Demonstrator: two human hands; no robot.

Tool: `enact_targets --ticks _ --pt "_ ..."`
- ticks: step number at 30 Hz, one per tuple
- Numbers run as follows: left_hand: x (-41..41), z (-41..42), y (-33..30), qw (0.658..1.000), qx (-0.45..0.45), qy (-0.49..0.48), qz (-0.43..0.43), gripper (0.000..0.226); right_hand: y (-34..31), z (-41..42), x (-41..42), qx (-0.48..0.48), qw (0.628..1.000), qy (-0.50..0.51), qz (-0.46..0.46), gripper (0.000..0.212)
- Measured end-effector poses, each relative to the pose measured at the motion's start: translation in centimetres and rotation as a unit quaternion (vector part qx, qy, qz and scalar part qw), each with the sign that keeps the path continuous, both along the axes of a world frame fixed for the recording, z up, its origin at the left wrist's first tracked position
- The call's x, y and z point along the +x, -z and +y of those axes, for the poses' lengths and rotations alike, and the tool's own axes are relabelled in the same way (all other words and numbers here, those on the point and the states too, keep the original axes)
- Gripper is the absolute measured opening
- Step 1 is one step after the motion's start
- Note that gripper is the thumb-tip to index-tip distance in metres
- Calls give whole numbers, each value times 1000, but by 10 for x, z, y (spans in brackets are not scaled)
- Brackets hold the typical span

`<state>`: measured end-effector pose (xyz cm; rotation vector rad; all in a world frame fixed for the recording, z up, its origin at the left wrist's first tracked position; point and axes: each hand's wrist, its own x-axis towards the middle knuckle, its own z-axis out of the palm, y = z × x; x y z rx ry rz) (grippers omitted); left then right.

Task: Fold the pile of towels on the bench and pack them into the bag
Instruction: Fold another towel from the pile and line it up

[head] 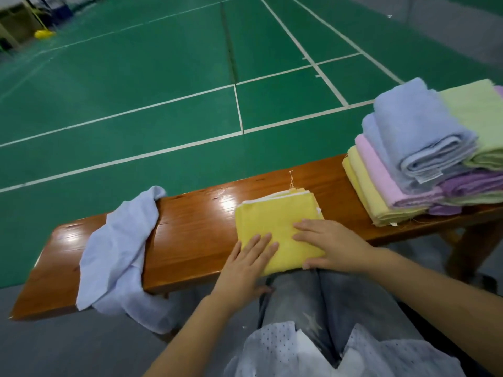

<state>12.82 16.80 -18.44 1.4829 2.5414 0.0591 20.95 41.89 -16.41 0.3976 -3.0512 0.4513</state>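
While both hands lie flat with straight fingers on it, left hand (246,263) at its near-left corner and right hand (330,244) on its right side, the folded yellow towel (275,221) sits mid-tabletop (190,227). It looks thin, light and limp, likely to slump or unfold if lifted by one edge. Pinching the stacked layers along opposite sides, or sliding a palm beneath, should keep it square.
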Motion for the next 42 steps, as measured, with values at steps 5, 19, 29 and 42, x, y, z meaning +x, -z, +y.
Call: enact_targets --ticks 5,19,29,42 --pt "-7 -16 14 997 74 -17 26 103 14 11 12 84 995 -27 -45 98" --pt "-8 -9 -60 802 320 -303 -403 20 -20 11 20 -460 863 192 -81 16" --pt "-23 38 -46 858 190 -396 -267 40 -5 -6 4 -276 884 373 -59 34" --pt "17 45 -43 616 439 -582 -298 41 -13 -18 14 -471 716 501 -125 20"
